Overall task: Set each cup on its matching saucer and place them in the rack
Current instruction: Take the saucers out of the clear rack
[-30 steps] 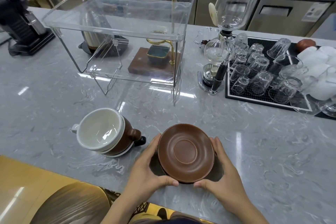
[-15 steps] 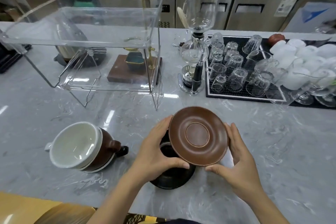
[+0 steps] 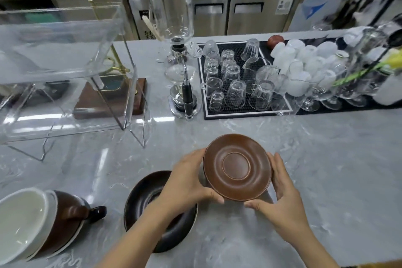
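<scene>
A brown saucer (image 3: 237, 167) is held just above the marble counter, gripped at its left rim by my left hand (image 3: 187, 183) and at its right and near rim by my right hand (image 3: 280, 189). A black saucer (image 3: 139, 198) lies on the counter under my left forearm, partly hidden. At the lower left sits a nested stack of cups (image 3: 32, 220): a white one innermost, a brown one and a black handle showing. The clear acrylic rack (image 3: 65, 67) stands at the back left.
A glass siphon coffee maker (image 3: 178, 54) stands behind the saucers. A black mat (image 3: 248, 113) with several upturned glasses and white cups fills the back right. A wooden block with a brass stand (image 3: 113, 95) sits behind the rack. The counter's near edge runs just below my arms.
Both hands lifted the brown saucer off the black saucer and carried it right and away from me. The black saucer now lies uncovered on the counter. My view shifted right.
</scene>
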Demonstrator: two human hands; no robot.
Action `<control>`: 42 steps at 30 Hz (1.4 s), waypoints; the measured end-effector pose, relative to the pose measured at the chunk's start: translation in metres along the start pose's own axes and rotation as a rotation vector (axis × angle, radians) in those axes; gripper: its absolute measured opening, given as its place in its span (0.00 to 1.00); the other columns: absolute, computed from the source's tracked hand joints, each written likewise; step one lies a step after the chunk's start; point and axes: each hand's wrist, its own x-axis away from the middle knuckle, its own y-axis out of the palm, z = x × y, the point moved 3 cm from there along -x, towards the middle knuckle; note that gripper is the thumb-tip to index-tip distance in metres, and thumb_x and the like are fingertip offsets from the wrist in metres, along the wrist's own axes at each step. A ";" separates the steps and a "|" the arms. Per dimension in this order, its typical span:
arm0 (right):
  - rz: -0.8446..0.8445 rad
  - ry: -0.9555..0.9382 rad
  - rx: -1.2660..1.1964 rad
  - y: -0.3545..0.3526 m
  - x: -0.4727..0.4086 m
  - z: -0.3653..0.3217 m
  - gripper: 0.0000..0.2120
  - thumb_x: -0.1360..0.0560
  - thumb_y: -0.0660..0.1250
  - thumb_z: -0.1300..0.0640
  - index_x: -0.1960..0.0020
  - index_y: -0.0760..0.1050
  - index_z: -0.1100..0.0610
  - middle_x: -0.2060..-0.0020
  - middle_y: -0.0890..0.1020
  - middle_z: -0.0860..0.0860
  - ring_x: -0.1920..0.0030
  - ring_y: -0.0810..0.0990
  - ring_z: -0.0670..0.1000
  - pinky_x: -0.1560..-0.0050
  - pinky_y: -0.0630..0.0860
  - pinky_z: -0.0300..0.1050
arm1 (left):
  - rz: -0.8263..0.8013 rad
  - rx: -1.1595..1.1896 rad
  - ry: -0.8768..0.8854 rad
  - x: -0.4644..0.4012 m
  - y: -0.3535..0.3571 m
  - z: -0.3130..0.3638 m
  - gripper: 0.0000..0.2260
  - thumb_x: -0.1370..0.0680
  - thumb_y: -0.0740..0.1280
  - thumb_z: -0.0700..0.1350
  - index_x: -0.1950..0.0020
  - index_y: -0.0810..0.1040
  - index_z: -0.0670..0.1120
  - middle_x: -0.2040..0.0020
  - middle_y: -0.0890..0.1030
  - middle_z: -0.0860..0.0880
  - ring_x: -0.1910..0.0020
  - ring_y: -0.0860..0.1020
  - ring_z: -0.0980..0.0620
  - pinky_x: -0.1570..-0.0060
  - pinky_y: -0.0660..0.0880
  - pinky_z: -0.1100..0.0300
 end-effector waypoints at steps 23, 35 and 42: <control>-0.003 0.127 0.130 -0.011 -0.005 0.030 0.64 0.45 0.85 0.52 0.24 0.45 0.36 0.26 0.63 0.33 0.26 0.61 0.36 0.31 0.61 0.35 | -0.183 -0.412 -0.162 -0.031 0.035 -0.013 0.44 0.50 0.82 0.61 0.40 0.73 0.46 0.45 0.75 0.51 0.33 0.70 0.46 0.41 0.73 0.54; -0.028 -0.056 0.283 -0.015 -0.004 0.007 0.51 0.39 0.83 0.52 0.27 0.54 0.37 0.32 0.53 0.18 0.29 0.50 0.25 0.34 0.52 0.20 | -0.135 -0.289 -0.119 -0.018 0.026 0.000 0.47 0.43 0.82 0.60 0.29 0.68 0.49 0.32 0.74 0.52 0.27 0.62 0.52 0.28 0.57 0.62; 0.113 -0.117 0.246 -0.012 -0.008 -0.016 0.35 0.35 0.80 0.54 0.31 0.70 0.44 0.31 0.69 0.31 0.27 0.62 0.34 0.33 0.58 0.24 | 0.058 -0.189 -0.084 0.020 -0.005 0.000 0.46 0.35 0.77 0.64 0.22 0.62 0.53 0.22 0.65 0.56 0.22 0.59 0.57 0.25 0.55 0.66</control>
